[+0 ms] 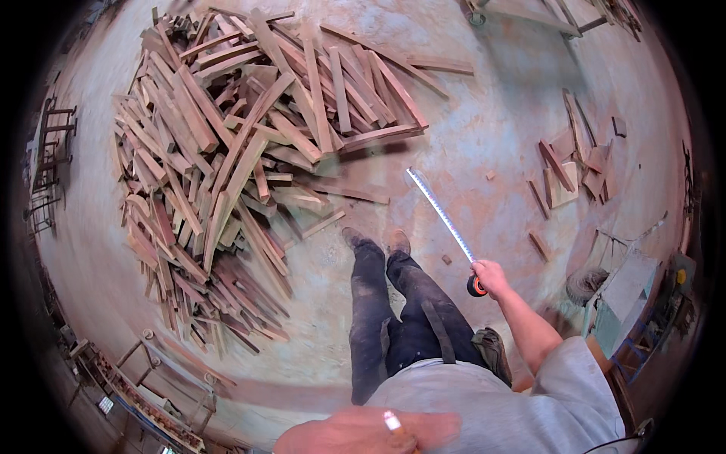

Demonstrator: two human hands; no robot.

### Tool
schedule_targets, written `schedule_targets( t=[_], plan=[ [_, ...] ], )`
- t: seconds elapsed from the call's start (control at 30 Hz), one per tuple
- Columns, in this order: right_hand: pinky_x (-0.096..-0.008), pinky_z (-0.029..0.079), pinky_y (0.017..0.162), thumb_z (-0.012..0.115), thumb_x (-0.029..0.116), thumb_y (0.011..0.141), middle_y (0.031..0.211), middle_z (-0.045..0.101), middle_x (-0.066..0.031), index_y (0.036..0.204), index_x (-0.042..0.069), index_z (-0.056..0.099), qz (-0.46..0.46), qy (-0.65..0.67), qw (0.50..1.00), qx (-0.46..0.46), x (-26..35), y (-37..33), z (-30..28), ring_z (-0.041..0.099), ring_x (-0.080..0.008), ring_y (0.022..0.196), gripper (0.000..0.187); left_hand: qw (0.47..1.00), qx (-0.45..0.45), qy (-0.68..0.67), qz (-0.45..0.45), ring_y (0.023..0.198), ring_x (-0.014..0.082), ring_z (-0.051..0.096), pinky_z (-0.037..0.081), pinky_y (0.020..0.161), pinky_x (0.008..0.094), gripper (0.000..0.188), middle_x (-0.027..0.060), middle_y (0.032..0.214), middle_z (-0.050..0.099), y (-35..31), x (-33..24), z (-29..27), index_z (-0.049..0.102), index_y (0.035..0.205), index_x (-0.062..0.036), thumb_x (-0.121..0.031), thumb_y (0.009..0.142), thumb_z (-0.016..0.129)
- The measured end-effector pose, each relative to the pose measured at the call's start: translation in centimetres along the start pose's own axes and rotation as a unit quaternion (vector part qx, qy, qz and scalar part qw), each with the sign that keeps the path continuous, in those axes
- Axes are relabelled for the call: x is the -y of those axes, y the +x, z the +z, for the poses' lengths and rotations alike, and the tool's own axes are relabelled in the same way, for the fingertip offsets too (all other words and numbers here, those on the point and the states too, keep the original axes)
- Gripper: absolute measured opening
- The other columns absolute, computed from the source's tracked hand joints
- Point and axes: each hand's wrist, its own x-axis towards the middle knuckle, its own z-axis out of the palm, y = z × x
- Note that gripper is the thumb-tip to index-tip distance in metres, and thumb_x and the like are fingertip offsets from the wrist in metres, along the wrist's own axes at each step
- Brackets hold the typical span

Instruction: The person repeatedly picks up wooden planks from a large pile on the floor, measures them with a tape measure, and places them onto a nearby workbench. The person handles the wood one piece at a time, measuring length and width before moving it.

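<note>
- Head view: the right hand (491, 278) is closed around a tape measure (476, 287), whose black-and-orange case shows below the fingers, to the right of the person's legs.
- From that case a pale blade (442, 215) runs out straight, up and to the left; its free end lies over the floor (491, 140), just right of the big wood pile. Whether that end touches the floor, I cannot tell.
- At the lower edge, close to the camera and blurred, the left hand (340, 434) has a small white-tipped cigarette (392, 422) held between its fingers.
- Dark, dusty trousers (423, 303) and brown boots (398, 241) show between the two hands and the pile, below a grey shirt (484, 401).
- A wide wood pile (234, 163) of reddish-brown lengths, lying at many angles, fills the upper left.
- On the right, a smaller group of wood scraps (556, 163) lies well apart from it.
- Below the scraps, near the right rim, a dark coil (587, 286) sits beside a pale green boxy object (626, 291).
</note>
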Motion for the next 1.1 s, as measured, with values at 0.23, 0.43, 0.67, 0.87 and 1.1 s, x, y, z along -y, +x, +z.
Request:
schedule_targets(
  t=[0.23, 0.43, 0.67, 0.87, 1.1],
  plan=[
    [-0.0295, 0.047, 0.066, 0.059, 0.024, 0.089, 0.077, 0.069, -0.0063, 0.089, -0.001, 0.07, 0.01, 0.107, 0.993, 0.041, 6.5, 1.9, 3.8, 0.059, -0.0122, 0.071, 0.028, 0.997, -0.06, -0.024, 0.039, 0.102, 0.0369, 0.065, 0.052, 0.087, 0.0461, 0.07, 0.0305, 0.112, 0.062, 4.5, 1.1, -4.6, 0.034, 0.146, -0.0024, -0.017, 0.084, 0.061],
    [-0.0275, 0.043, 0.065, 0.057, 0.024, 0.092, 0.079, 0.068, -0.0041, 0.084, -0.001, 0.068, 0.013, 0.125, 0.987, 0.097, 15.0, 5.3, 7.1, 0.056, -0.0107, 0.071, 0.029, 0.993, -0.11, -0.031, 0.044, 0.099, 0.0346, 0.066, 0.052, 0.086, 0.0439, 0.069, 0.028, 0.109, 0.064, 9.5, 3.9, -8.1, 0.031, 0.147, -0.0017, -0.015, 0.085, 0.059],
    [-0.0245, 0.042, 0.061, 0.057, 0.022, 0.092, 0.075, 0.064, -0.0019, 0.083, 0.0, 0.067, 0.076, 0.214, 0.954, 0.196, 15.0, 16.4, 11.0, 0.053, -0.0076, 0.065, 0.025, 0.982, -0.187, -0.013, 0.02, 0.096, 0.0319, 0.067, 0.052, 0.086, 0.0412, 0.069, 0.0252, 0.105, 0.067, 18.3, 10.0, -11.1, 0.028, 0.149, -0.0008, -0.013, 0.087, 0.056],
    [-0.0252, 0.044, 0.063, 0.055, 0.02, 0.095, 0.078, 0.064, -0.0049, 0.087, 0.001, 0.063, 0.105, 0.369, 0.91, 0.158, 15.9, 25.3, 11.6, 0.055, -0.0084, 0.068, 0.022, 0.905, -0.38, 0.109, -0.157, 0.102, 0.0265, 0.065, 0.049, 0.09, 0.0366, 0.068, 0.0215, 0.114, 0.065, 24.2, 27.9, -21.9, 0.027, 0.15, 0.0009, -0.01, 0.089, 0.056],
    [-0.0262, 0.048, 0.067, 0.051, 0.02, 0.099, 0.081, 0.064, -0.0079, 0.092, 0.0, 0.061, 0.106, 0.495, 0.855, 0.109, 15.5, 31.4, 13.6, 0.058, -0.0111, 0.072, 0.024, 0.755, -0.293, 0.496, -0.313, 0.119, 0.038, 0.055, 0.045, 0.099, 0.0422, 0.071, 0.0275, 0.13, 0.054, 30.1, 54.1, -41.0, 0.035, 0.142, 0.0056, -0.029, 0.089, 0.066]
  ],
)
